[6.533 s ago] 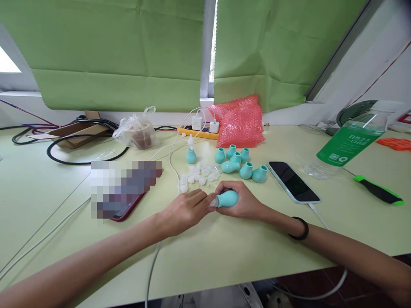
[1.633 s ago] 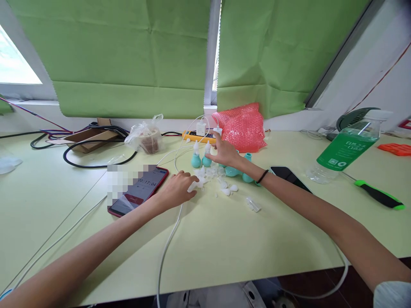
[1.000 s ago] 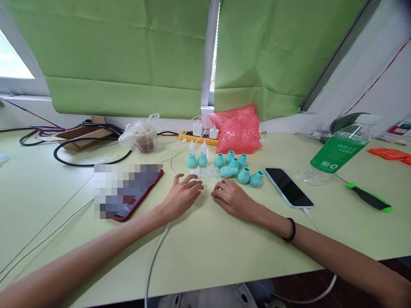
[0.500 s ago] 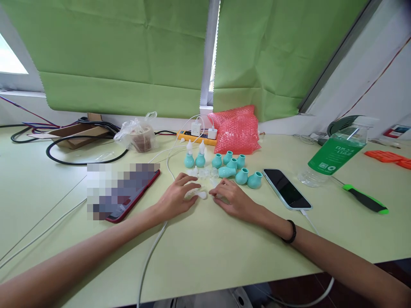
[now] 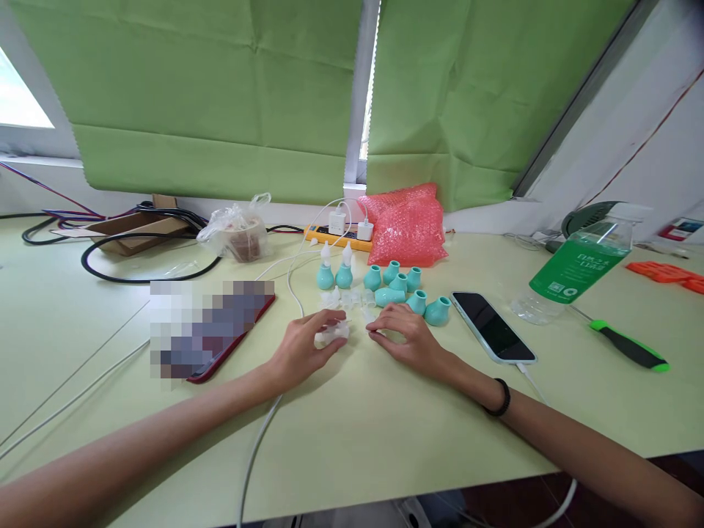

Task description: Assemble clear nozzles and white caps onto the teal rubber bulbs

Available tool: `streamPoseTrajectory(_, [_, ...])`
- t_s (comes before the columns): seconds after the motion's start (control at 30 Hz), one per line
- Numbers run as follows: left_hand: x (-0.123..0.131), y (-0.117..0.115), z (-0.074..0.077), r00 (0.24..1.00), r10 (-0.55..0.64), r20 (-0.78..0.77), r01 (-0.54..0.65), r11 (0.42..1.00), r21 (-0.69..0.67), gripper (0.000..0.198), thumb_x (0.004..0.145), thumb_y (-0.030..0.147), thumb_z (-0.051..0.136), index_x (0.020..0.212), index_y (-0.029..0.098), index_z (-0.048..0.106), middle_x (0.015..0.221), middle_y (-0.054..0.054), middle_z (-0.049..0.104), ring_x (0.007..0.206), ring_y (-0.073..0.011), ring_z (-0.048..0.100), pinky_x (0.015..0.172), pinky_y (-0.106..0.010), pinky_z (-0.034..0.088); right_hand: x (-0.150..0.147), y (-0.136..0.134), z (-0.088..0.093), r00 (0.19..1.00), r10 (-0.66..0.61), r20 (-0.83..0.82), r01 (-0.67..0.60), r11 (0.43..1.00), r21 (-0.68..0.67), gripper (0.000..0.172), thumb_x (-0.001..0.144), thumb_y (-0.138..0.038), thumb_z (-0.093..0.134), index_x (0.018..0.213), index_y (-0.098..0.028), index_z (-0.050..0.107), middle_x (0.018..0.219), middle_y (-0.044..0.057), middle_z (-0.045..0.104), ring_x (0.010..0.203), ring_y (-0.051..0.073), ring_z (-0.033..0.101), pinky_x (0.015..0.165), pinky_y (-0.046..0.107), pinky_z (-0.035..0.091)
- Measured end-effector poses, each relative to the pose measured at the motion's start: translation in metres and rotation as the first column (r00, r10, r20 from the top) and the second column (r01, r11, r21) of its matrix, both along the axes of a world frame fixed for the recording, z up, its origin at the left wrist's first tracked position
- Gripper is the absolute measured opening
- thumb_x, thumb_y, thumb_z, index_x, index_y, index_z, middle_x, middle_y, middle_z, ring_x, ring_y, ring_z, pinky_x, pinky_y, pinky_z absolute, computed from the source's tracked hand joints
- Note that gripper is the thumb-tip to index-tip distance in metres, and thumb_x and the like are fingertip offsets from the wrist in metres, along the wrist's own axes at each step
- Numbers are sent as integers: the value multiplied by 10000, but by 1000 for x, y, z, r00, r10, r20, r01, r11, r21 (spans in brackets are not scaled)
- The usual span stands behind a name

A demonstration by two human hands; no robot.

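My left hand (image 5: 308, 343) curves around small clear plastic pieces (image 5: 331, 332) on the table, thumb and fingers apart. Thumb and forefinger of my right hand (image 5: 407, 334) come together near the table; whatever is between them is too small to name. Beyond the hands lies a row of translucent parts (image 5: 349, 298). Two teal bulbs with clear tips (image 5: 325, 276) (image 5: 344, 275) stand upright behind that row. Several open teal bulbs (image 5: 391, 273) are grouped to their right, and one teal bulb (image 5: 390, 296) lies on its side.
A red-cased phone (image 5: 231, 345) lies left, a charging phone (image 5: 493, 326) right. Farther right are a green-labelled bottle (image 5: 580, 264) and a screwdriver (image 5: 630, 346). At the back sit a power strip (image 5: 338, 239), pink bubble wrap (image 5: 408, 227) and a bagged pot (image 5: 245, 238). A white cable (image 5: 258, 447) runs past my left wrist.
My left hand has shifted slightly left and its fingers now curve over the clear pieces. My right hand has moved a little right, away from the left one.
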State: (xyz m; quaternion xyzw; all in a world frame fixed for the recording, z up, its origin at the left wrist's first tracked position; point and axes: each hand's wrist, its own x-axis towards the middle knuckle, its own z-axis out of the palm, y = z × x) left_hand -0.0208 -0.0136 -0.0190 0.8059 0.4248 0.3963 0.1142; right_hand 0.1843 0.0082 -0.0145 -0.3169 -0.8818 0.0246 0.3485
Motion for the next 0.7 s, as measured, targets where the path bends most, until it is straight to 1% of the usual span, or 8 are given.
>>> streamPoseTrajectory(0.07, [5,-7,1,998,-33,50,38,995,-95,156,697,230,584,833,179,528,890,-34,626,809,-139,595,669,-240,509,0,1,-1,997,5,-75,-3,1000,28,79,756,-188,532,775,-201,608,692,17,643,695,157,535,688,339,405])
streamPoseTrajectory(0.1, [7,-11,0,997,-58,55,63,993,-101,124,692,223,588,790,174,530,893,-41,617,819,-141,588,667,-240,507,0,1,-1,994,4,-108,1,999,42,76,754,-195,534,769,-207,608,686,16,642,684,157,536,684,341,413])
streamPoseTrajectory(0.2, [9,-17,-3,987,-159,-17,158,986,-46,74,715,209,565,777,170,557,922,-59,575,813,-133,568,706,-253,487,-1,-4,0,981,7,-195,8,997,72,74,743,-205,536,756,-224,606,682,19,640,657,161,546,670,346,438])
streamPoseTrajectory(0.3, [8,-18,-8,969,-220,-111,222,975,7,98,750,232,536,789,167,597,920,-75,549,812,-140,545,703,-261,475,-5,-14,1,965,30,-262,-24,999,26,89,733,-191,533,780,-227,600,694,22,630,632,148,559,619,312,464])
streamPoseTrajectory(0.4, [8,-16,-9,968,-189,-165,201,978,60,148,775,248,501,767,174,629,833,-73,551,813,-160,515,674,-276,465,-10,-24,1,958,47,-283,-78,992,-98,101,720,-180,536,790,-214,601,669,15,617,575,124,552,559,270,475])
streamPoseTrajectory(0.47, [8,-16,-8,968,-187,-167,198,979,53,166,784,220,476,780,178,637,809,-67,552,791,-152,514,668,-271,460,-12,-26,-1,958,22,-287,-88,972,-218,96,712,-184,541,778,-201,609,667,16,619,566,119,555,552,260,486])
streamPoseTrajectory(0.6, [8,-15,-5,971,-212,-108,213,977,-5,151,757,129,464,794,166,606,854,-58,567,808,-136,538,704,-252,459,-13,-23,-5,949,-90,-302,-63,885,-461,98,704,-212,548,760,-183,624,717,28,638,630,129,586,574,253,519])
streamPoseTrajectory(0.7, [9,-14,-2,985,-160,-62,153,983,-105,113,713,131,515,809,166,563,811,-35,569,756,-126,544,672,-245,467,-13,-21,-6,950,-104,-293,-80,829,-553,103,694,-223,560,749,-179,635,719,22,644,636,125,591,595,252,529])
